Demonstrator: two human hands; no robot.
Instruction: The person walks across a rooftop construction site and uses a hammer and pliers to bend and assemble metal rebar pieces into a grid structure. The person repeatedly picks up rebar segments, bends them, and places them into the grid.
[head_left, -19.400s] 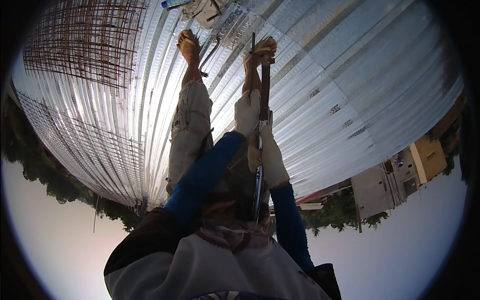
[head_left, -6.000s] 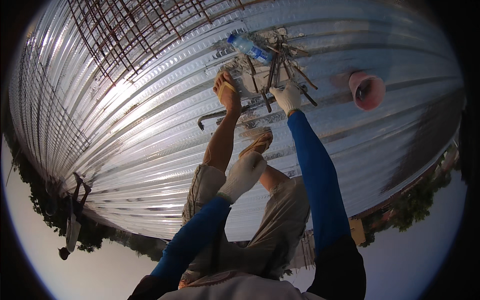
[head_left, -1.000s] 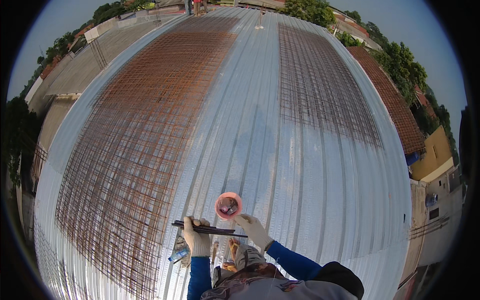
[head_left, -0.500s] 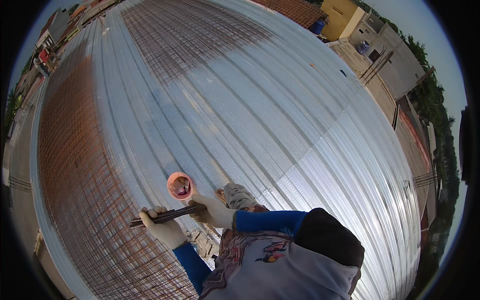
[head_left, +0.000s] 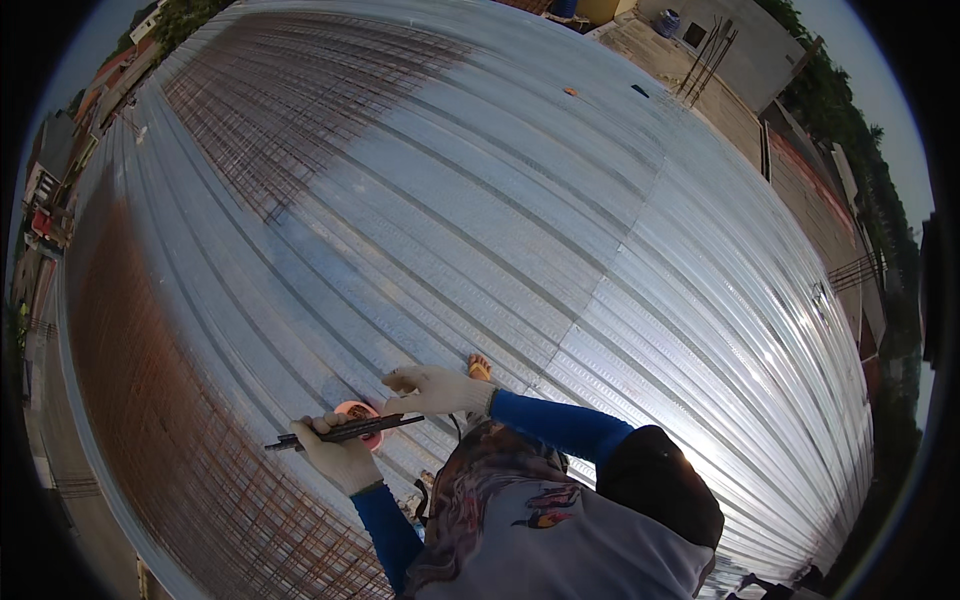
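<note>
My left hand (head_left: 338, 460), in a pale knit glove, is closed around a bundle of thin dark rods (head_left: 365, 428). The rods lie nearly level, their left ends sticking out past my fingers. My right hand (head_left: 440, 390), gloved the same way, is just above the bundle's right end with fingers stretched and the thumb apart. Whether it touches the rods I cannot tell. Below the bundle a pink bucket (head_left: 374, 441) stands on the ribbed metal sheeting (head_left: 470, 250), partly covered by the rods and my left glove.
Rusty bar mesh (head_left: 150, 350) covers the left side, and another mesh (head_left: 310, 90) lies farther ahead. My sandalled foot (head_left: 481, 367) is beside my right hand. Upright bars (head_left: 708, 65) rise beyond the far right edge. A person in red (head_left: 45, 225) is at far left.
My right hand has let go of the rods and moved up and right of them. The left hand keeps its hold. My view has shifted, and the bucket now appears lower, behind the bundle.
</note>
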